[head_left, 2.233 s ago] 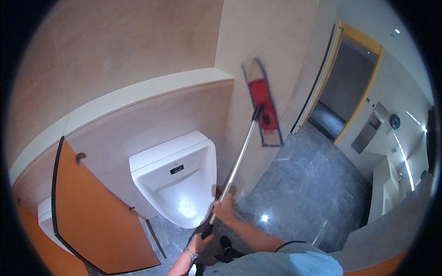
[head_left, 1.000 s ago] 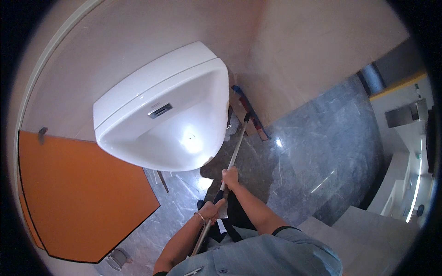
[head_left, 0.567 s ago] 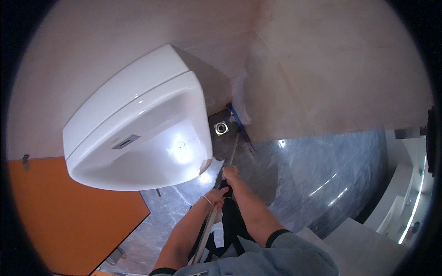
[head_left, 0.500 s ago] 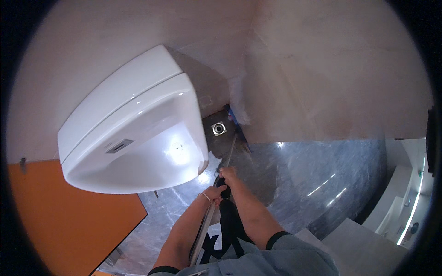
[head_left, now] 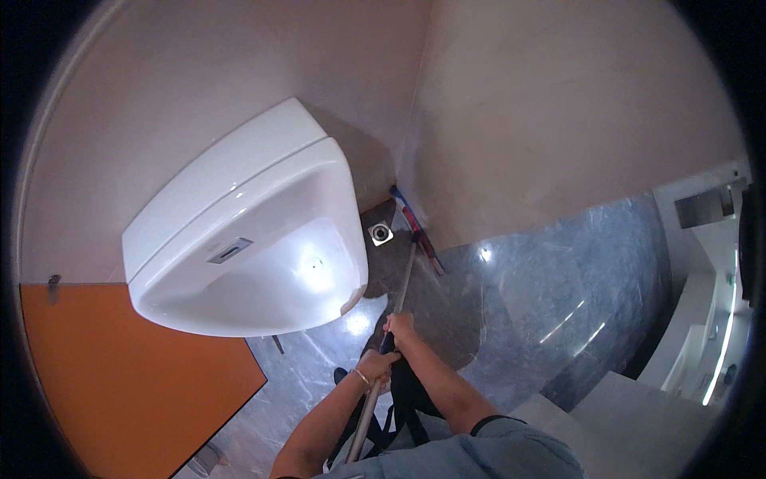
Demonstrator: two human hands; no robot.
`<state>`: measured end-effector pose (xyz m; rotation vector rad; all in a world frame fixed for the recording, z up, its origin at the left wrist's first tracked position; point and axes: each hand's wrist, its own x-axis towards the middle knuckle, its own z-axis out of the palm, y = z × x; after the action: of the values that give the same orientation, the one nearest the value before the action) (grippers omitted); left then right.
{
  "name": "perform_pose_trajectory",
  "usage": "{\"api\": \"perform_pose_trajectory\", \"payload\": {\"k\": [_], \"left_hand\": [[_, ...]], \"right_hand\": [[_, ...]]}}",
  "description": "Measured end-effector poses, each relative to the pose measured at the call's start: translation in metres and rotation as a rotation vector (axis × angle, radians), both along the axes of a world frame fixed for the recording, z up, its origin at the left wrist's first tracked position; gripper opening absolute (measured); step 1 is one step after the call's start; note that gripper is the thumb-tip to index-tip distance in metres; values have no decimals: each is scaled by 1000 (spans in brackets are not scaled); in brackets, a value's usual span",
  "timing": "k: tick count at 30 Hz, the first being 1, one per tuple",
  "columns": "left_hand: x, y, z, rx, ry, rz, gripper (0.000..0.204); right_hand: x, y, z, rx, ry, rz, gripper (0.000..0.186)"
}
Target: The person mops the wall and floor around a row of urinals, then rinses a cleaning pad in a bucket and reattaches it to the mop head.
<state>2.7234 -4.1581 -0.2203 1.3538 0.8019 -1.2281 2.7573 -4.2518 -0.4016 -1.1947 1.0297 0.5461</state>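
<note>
Both hands grip the long pole of a floor squeegee. Its narrow blue and red head lies on the floor along the foot of the right wall. My right hand is closed round the pole farther from my body. Just below it, my left hand is wrapped round the pole too, with a thin bracelet at the wrist. From there the pole slants down past my left forearm. A square metal floor drain sits in the dark, wet-looking floor left of the squeegee head.
A white urinal juts from the wall to the left, above the floor. An orange panel stands below and left of it. Glossy grey floor runs to the right along the wall. Pale slabs lie at the lower right.
Both hands have drawn back toward my body with the pole. The squeegee head, partly blurred before, now shows clearly by the wall. The view has shifted slightly.
</note>
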Motion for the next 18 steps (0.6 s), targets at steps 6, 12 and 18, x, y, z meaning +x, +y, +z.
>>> {"api": "perform_pose_trajectory", "payload": {"k": [6, 12, 18], "left_hand": [[-137, 53, 128, -105, -67, 22, 43], [-288, 122, 259, -166, -94, -5, 40], [-441, 210, 318, -160, -394, -65, 44]], "right_hand": [[-123, 42, 172, 58, -121, -49, 16], [-263, 96, 321, 31, -286, -109, 5], [-385, 145, 424, 190, -479, 108, 8]]}}
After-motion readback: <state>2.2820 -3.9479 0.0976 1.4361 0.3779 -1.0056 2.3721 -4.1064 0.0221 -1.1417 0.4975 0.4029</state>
